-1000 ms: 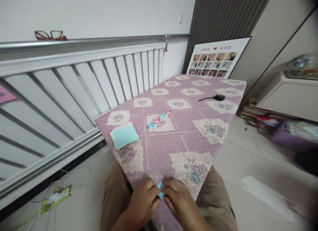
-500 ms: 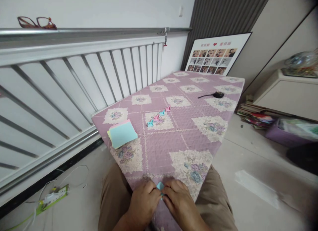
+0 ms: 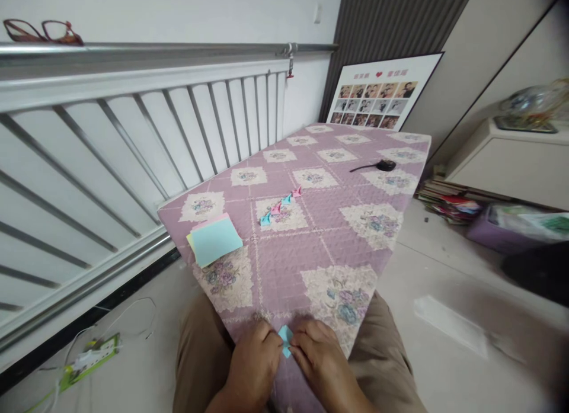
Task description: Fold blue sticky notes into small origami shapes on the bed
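Observation:
A small folded piece of light blue paper point(image 3: 285, 341) lies at the near end of the cloth-covered table point(image 3: 284, 277), between my two hands. My left hand point(image 3: 256, 357) is closed, its fingertips gripping the paper's left edge. On the other side my right hand point(image 3: 317, 354) pinches the right edge between thumb and fingers. The fingers hide part of both edges. Farther off, several small folded paper pieces, pink and blue in turn, stand in a slanting row; one is a pink piece point(image 3: 276, 208). A stack of paper squares point(image 3: 216, 241), blue on top, lies at the left.
A black object with a thin tail point(image 3: 386, 165) rests on the table's far right. A white radiator point(image 3: 133, 146) borders the left side. A framed photo board point(image 3: 377, 99) leans behind the table. A power strip point(image 3: 91, 362) with cables lies on the floor.
My fingers have moved slightly apart, and more of the blue paper shows between them, spread wider. The whole view has shifted a little.

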### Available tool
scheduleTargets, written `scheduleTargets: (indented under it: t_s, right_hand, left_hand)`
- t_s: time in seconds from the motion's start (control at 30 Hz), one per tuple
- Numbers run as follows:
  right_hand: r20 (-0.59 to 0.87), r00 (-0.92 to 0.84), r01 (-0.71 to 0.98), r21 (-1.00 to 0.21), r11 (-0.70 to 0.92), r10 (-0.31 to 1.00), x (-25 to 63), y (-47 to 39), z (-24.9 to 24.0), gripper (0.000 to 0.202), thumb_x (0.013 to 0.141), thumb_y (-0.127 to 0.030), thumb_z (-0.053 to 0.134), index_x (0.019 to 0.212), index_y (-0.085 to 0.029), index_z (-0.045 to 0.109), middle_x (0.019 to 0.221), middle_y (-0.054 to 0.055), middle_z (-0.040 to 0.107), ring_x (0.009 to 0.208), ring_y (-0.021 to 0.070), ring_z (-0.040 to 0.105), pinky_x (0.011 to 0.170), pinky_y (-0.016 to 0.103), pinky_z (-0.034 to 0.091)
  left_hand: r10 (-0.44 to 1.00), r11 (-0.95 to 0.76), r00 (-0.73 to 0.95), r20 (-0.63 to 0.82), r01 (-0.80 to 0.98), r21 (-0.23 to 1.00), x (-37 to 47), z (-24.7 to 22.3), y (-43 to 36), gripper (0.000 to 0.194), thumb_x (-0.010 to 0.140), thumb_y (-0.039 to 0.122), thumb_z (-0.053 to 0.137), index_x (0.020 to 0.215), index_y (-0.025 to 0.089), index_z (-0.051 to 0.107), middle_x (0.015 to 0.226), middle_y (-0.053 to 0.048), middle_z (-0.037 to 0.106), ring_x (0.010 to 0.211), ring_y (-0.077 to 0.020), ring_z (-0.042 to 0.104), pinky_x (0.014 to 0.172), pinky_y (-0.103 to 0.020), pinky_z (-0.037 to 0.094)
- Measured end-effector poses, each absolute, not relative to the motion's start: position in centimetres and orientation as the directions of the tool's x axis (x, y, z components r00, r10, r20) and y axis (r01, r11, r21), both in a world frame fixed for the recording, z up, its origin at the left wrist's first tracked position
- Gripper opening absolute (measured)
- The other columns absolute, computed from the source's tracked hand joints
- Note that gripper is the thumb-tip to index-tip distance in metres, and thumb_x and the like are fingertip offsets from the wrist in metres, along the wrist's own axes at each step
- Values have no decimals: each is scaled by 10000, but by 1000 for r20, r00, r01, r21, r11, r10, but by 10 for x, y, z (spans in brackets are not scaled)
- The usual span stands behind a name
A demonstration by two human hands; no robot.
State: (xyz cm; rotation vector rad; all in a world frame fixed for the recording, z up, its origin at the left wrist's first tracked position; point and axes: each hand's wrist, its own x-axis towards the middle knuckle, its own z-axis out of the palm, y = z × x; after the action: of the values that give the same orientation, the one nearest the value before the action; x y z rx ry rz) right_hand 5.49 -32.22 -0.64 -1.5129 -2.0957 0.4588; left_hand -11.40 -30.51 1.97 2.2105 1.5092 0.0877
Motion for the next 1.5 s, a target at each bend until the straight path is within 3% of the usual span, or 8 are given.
scheduleTargets:
  t_s: [0.17,0.6,0.97,1.5]
  right_hand:
    - [179,-218,817,-504,279,960,56,-321,-6,56,811,-196,649,778,-239,635,803,15,600,798,211,536,731,346,389]
    - [41,-151,868,-472,153,988,52,-311,5,77,804,-215,662,739,-237,626,791,2,621,801,209,549,722,335,352]
    - [-50,-123,896,-434,89,991,49,-306,17,97,829,-235,624,733,-225,626,819,16,632,845,217,561,750,342,357]
    - [6,-66,913,-403,63,998,45,-303,19,147,783,-256,681,652,-231,619,755,1,633,784,206,563,701,329,330]
  left_hand:
    - [918,-261,368,-149,842,473,-115,16,-307,182,892,157,468,840,199,637,924,-17,595,847,-162,567,741,-268,408]
    - [911,-170,348,-220,805,569,-114,26,-292,162,835,130,470,752,192,595,855,-5,590,834,-150,542,715,-255,347]
    - [903,-140,331,-274,830,540,-112,29,-285,161,870,206,470,795,199,612,866,-7,624,838,-155,556,722,-250,340]
    - [863,-129,296,-409,912,389,-109,33,-273,150,850,242,481,812,195,618,874,-16,642,824,-169,556,679,-267,328]
